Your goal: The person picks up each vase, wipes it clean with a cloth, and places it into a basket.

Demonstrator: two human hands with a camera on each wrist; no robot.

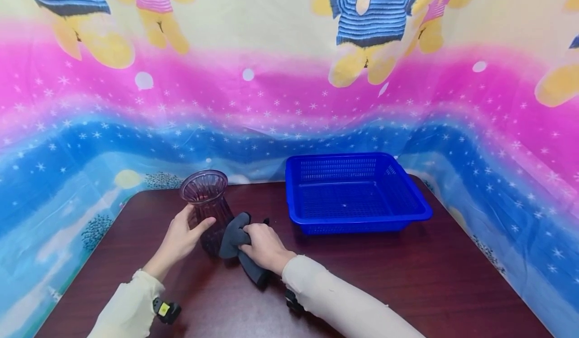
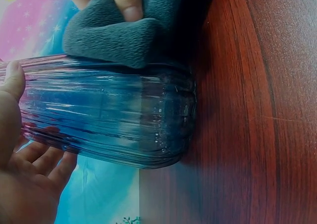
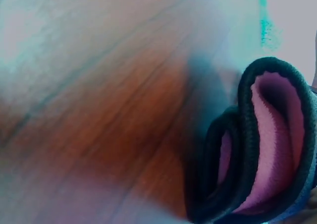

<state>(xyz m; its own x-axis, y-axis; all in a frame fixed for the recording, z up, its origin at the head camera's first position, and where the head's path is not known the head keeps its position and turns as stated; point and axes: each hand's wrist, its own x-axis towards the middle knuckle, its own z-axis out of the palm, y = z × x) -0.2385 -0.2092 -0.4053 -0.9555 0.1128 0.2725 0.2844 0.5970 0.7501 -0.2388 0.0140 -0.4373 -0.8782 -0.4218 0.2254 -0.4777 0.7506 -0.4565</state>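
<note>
Vase (image 2: 109, 110) of ribbed, purple-tinted clear glass, flared at the mouth, is approx. upright at the left of the dark red-brown wood-grain table (image 1: 371, 282); we can't tell if its base touches. Our L hand (image 1: 181, 235) grips its upper body, thumb near side, fingers behind. Our R hand (image 1: 267, 247) pinches a folded dark-grey, pink-lined fabric cloth (image 1: 232, 237) against the vase's lower right side, so cloth lies btwn. R hand & glass; L hand's nearer the mouth, R hand nearer the base.
</note>
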